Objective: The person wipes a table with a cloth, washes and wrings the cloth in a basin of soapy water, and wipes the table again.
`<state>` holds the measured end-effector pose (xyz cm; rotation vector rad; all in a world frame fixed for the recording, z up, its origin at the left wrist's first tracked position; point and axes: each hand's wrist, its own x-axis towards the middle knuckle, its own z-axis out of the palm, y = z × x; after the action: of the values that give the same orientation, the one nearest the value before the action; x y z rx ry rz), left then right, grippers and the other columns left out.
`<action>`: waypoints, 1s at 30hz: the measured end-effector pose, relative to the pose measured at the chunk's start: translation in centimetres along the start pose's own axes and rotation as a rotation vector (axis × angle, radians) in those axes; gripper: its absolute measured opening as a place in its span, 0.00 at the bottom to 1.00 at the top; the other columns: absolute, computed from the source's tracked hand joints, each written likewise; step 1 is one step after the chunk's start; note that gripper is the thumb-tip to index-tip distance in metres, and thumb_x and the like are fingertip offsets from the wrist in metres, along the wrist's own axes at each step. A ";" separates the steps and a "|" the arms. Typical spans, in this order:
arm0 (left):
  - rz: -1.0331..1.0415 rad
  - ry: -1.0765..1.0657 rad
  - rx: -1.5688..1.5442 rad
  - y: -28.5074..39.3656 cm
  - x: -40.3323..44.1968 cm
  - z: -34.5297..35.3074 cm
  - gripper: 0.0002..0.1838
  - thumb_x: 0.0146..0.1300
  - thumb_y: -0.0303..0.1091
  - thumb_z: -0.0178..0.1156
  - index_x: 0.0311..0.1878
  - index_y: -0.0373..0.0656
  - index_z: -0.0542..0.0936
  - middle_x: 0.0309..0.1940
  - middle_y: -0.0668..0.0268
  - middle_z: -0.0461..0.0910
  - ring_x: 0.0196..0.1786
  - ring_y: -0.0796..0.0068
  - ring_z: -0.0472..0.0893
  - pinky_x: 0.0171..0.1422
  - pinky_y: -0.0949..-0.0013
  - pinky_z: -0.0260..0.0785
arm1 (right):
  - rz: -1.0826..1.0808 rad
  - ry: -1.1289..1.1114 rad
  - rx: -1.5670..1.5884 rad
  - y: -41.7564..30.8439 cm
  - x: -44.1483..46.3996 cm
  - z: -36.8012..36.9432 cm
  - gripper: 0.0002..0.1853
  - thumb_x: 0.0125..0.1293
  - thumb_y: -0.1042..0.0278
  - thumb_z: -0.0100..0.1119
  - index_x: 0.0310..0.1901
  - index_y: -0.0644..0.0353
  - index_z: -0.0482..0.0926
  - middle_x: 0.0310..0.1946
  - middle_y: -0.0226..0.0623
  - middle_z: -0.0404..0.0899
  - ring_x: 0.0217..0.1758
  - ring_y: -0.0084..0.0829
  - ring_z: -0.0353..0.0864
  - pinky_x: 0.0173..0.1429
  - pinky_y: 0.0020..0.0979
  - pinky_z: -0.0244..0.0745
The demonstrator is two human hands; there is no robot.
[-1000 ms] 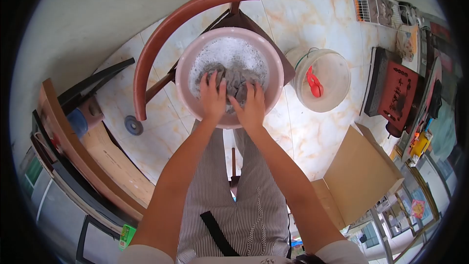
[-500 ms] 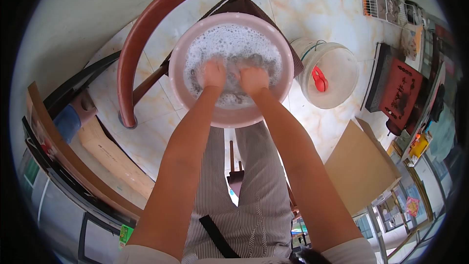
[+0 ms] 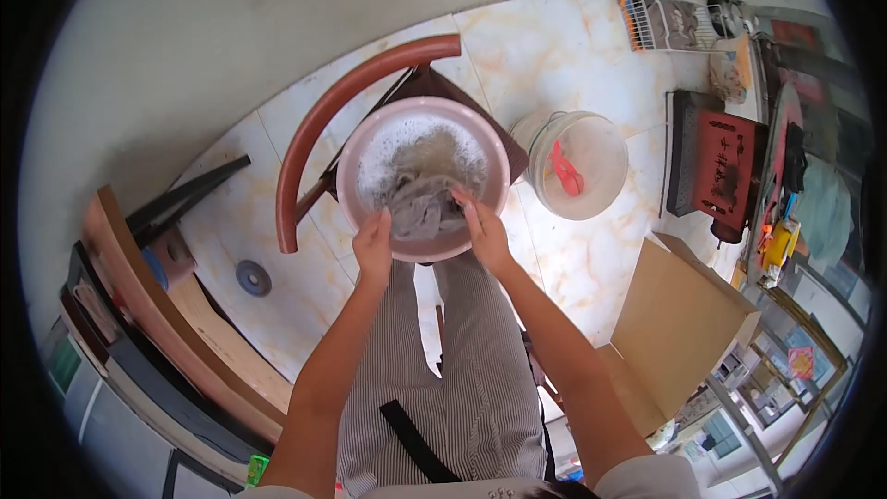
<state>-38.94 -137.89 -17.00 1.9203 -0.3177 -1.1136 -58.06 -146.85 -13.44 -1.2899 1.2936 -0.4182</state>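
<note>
A pink basin (image 3: 346,166) with sudsy water stands on a chair with a curved red-brown wooden arm (image 3: 297,148). In the basin is a wet grey cloth (image 3: 420,208), bunched and partly under the murky water; its exact kind cannot be made out. My left hand (image 3: 373,242) is at the basin's near left rim, its fingers closed on the cloth's left edge. On the near right side, my right hand (image 3: 484,233) pinches the cloth's other edge between thumb and fingers. The cloth stretches between both hands, lifted slightly at the near side.
Right of the chair stands a pale bucket (image 3: 605,176) holding a red plastic item (image 3: 565,171). An open cardboard box (image 3: 670,323) is at the lower right, with a dark red box (image 3: 725,166) above it. A wire basket (image 3: 670,20) sits by the wall. Long boards (image 3: 176,314) lean at left.
Both hands have come up out of the suds toward the near rim, drawing the grey cloth into sight. The foam has thinned near me. The camera view has shifted, showing more wall.
</note>
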 end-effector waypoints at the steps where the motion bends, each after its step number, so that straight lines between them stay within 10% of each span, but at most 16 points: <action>1: -0.018 -0.024 0.040 0.3 -0.6 -0.6 0.16 0.68 0.37 0.61 0.41 0.28 0.82 0.38 0.68 0.80 0.41 0.81 0.74 0.50 0.76 0.66 | -0.020 0.035 0.012 -1.1 -1.0 -0.1 0.22 0.78 0.58 0.38 0.59 0.64 0.74 0.62 0.42 0.74 0.67 0.38 0.71 0.72 0.31 0.57; 4: 0.043 -0.064 0.080 2.2 -1.5 -1.6 0.16 0.66 0.34 0.62 0.32 0.27 0.82 0.46 0.57 0.83 0.46 0.76 0.78 0.54 0.74 0.68 | -0.047 0.111 0.028 -4.9 -3.6 -0.3 0.21 0.78 0.58 0.38 0.57 0.64 0.76 0.56 0.43 0.77 0.63 0.37 0.74 0.68 0.32 0.62; 13: -0.181 -0.094 -0.044 6.1 1.0 -4.0 0.19 0.66 0.42 0.62 0.30 0.31 0.82 0.20 0.65 0.81 0.25 0.77 0.76 0.32 0.67 0.65 | -0.292 0.508 -0.252 -16.1 -8.5 -3.7 0.16 0.76 0.66 0.40 0.45 0.65 0.80 0.36 0.41 0.77 0.41 0.35 0.75 0.51 0.33 0.69; 17: 0.230 -0.181 0.591 10.7 0.5 -6.3 0.20 0.66 0.40 0.60 0.30 0.29 0.82 0.17 0.74 0.74 0.22 0.83 0.68 0.27 0.70 0.62 | -0.337 0.544 -0.316 -21.0 -10.4 -5.9 0.11 0.72 0.70 0.47 0.43 0.63 0.81 0.37 0.42 0.77 0.45 0.42 0.74 0.52 0.37 0.68; 23: 0.005 -0.245 -0.080 15.9 -1.1 -7.4 0.19 0.68 0.42 0.59 0.29 0.34 0.84 0.20 0.75 0.74 0.25 0.86 0.68 0.29 0.76 0.60 | -0.315 0.548 -0.237 -20.5 -10.3 -7.1 0.17 0.76 0.63 0.43 0.41 0.65 0.79 0.34 0.45 0.77 0.40 0.44 0.76 0.51 0.36 0.69; 30: 0.281 -0.402 0.212 23.5 -5.1 -8.7 0.15 0.64 0.39 0.65 0.35 0.32 0.84 0.22 0.75 0.75 0.27 0.87 0.69 0.32 0.78 0.62 | 0.145 0.512 0.686 -11.8 -8.1 -4.3 0.25 0.78 0.49 0.36 0.41 0.60 0.80 0.35 0.31 0.79 0.38 0.27 0.76 0.46 0.30 0.72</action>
<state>-30.31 -143.89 6.29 1.7484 -0.9294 -1.3075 -59.52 -145.82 1.41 -0.5176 1.4643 -1.0310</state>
